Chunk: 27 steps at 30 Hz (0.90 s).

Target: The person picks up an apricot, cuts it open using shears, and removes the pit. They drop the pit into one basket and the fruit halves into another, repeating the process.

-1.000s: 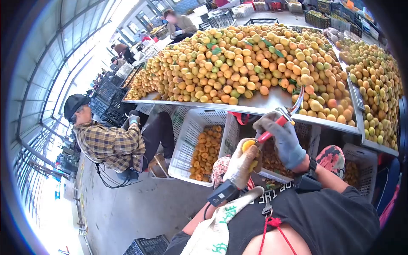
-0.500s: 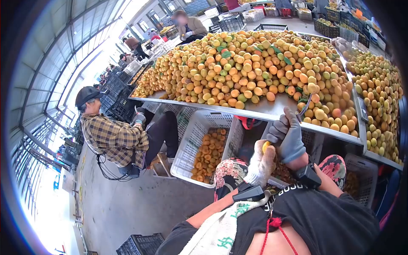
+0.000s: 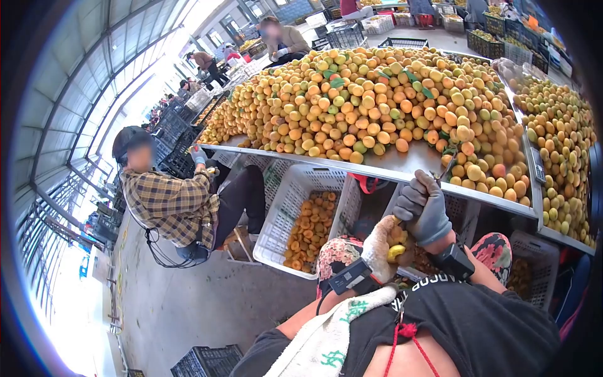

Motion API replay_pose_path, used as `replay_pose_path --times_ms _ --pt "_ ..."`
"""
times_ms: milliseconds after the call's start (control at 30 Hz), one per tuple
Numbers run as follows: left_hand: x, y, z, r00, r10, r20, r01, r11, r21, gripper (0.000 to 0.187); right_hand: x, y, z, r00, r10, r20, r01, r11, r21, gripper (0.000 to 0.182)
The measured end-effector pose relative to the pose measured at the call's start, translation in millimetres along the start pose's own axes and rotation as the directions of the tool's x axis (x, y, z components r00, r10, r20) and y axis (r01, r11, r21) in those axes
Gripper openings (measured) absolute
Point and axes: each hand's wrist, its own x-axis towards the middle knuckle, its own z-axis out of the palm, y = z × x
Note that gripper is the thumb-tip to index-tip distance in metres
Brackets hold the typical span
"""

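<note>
My left hand (image 3: pixel 377 249), in a whitish glove, is turned down over my lap with a yellow apricot piece (image 3: pixel 396 252) at its palm side; its fingers are partly hidden. Right beside it, my right hand (image 3: pixel 426 207) wears a grey glove and is closed round a small knife (image 3: pixel 448 167), whose thin curved blade points up toward the table edge. Below both hands, cut apricots (image 3: pixel 411 256) lie in a crate between my knees. The pile of whole apricots (image 3: pixel 352 103) covers the metal table (image 3: pixel 383 164) in front of me.
Left of my knees stands a white crate (image 3: pixel 271 242) of apricot halves. A person in a checked shirt (image 3: pixel 169 204) sits at the left, and another person (image 3: pixel 286 44) is behind the pile. A black crate (image 3: pixel 207 361) is on the floor at lower left.
My left hand has tipped downward and toward me, with the yellow apricot piece lower now. My right hand has dropped slightly with the knife. The seated person has raised a gloved hand toward the table.
</note>
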Motion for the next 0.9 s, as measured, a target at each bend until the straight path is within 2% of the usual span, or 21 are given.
replay_pose_path --times_ms 33,67,133,167,200,233,267,300,333,367,400,433,467,500,533,567,600,633,700,867,900 --pt "0.7 3.2 -6.9 0.983 -0.076 0.165 0.076 0.997 0.008 0.035 0.5 -1.5 -3.7 1.0 0.0 0.002 0.0 1.0 0.001 0.046" --pt "1.5 3.8 -11.5 0.984 -0.075 0.164 0.074 0.997 0.009 0.035 1.2 -3.3 -7.0 0.998 0.033 0.047 -0.036 0.996 0.076 0.046" --pt "3.1 4.5 -17.6 0.91 -0.068 0.408 0.115 0.989 -0.09 0.036 0.2 -7.0 -11.5 0.994 0.061 0.096 -0.075 0.986 0.149 0.046" --pt "5.0 6.2 -20.6 0.872 -0.083 0.483 0.134 0.988 -0.073 0.033 -0.5 -8.4 -13.3 0.984 0.095 0.149 -0.126 0.969 0.215 0.047" --pt "7.3 7.4 -21.3 0.872 -0.083 0.482 0.132 0.989 -0.069 0.033 -0.3 -8.4 -13.6 0.971 0.124 0.205 -0.179 0.944 0.277 0.047" --pt "8.2 9.8 -16.1 0.981 -0.013 0.191 0.004 0.999 0.05 0.032 -3.0 -9.5 -11.1 0.966 0.09 0.242 -0.141 0.97 0.2 0.042" --pt "9.1 11.5 -11.7 0.989 0.105 -0.105 -0.082 0.977 0.197 0.031 -10.2 -12.7 -3.7 0.966 0.09 0.243 -0.141 0.97 0.199 0.042" --pt "4.3 20.7 -11.5 0.993 0.113 0.023 -0.115 0.954 0.278 0.03 -19.6 -16.3 6.3 0.992 0.014 0.127 0.017 0.971 -0.24 0.032" --pt "6.0 26.5 -10.7 0.987 0.159 -0.01 -0.15 0.949 0.278 0.03 -24.5 -17.6 11.1 0.993 -0.108 0.053 0.116 0.758 -0.642 0.027" --pt "4.4 27.7 -8.5 0.978 0.205 -0.048 -0.184 0.943 0.278 0.028 -20.5 -21.3 2.9 0.975 -0.078 0.209 0.221 0.479 -0.849 0.025" --pt "2.0 27.7 -5.1 0.965 0.25 -0.085 -0.218 0.935 0.279 0.027 -19.3 -7.8 -5.6 0.956 -0.101 0.277 0.295 0.347 -0.89 0.038" --pt "1.0 27.6 -2.1 0.964 0.251 -0.084 -0.219 0.935 0.279 0.027 -20.8 -1.9 -10.3 0.883 -0.13 0.451 0.464 0.095 -0.881 0.041" --pt "0.9 27.7 0.9 0.945 0.304 -0.12 -0.249 0.906 0.342 0.029 -22.1 1.4 -11.6 0.783 -0.109 0.613 0.594 -0.163 -0.788 0.045" --pt "-0.1 27.1 3.7 0.921 0.359 -0.153 -0.273 0.873 0.403 0.031 -25.8 2.7 -10.2 0.797 -0.087 0.597 0.556 -0.28 -0.783 0.051" --pt "-2.5 26.2 7.1 0.92 0.36 -0.154 -0.275 0.874 0.401 0.031 -28.5 2.9 -8.5 0.797 -0.084 0.598 0.557 -0.28 -0.782 0.051" --pt "-5.7 25.7 11.5 0.891 0.401 -0.211 -0.297 0.868 0.397 0.02 -30.4 2.8 -6.4 0.821 -0.067 0.567 0.513 -0.351 -0.784 0.049" --pt "-9.3 24.9 16.0 0.858 0.439 -0.268 -0.318 0.862 0.395 0.023 -32.1 2.6 -4.1 0.844 -0.055 0.534 0.466 -0.419 -0.779 0.047" --pt "-13.7 23.0 19.6 0.877 0.408 -0.253 -0.269 0.854 0.446 0.027 -33.1 1.9 -1.2 0.844 -0.055 0.534 0.466 -0.419 -0.779 0.047" --pt "-11.9 21.0 17.7 0.883 0.407 -0.234 -0.267 0.846 0.462 0.025 -34.9 0.7 3.8 0.835 -0.01 0.551 0.479 -0.479 -0.735 0.039" --pt "-2.4 16.9 2.1 0.903 0.393 -0.173 -0.254 0.814 0.522 0.036 -41.6 7.5 -3.1 0.843 -0.029 0.538 0.472 -0.439 -0.764 0.032" --pt "-0.2 17.1 -2.7 0.945 0.241 -0.222 -0.129 0.897 0.424 0.036 -41.5 8.3 -7.0 0.841 -0.037 0.54 0.478 -0.42 -0.772 0.032"
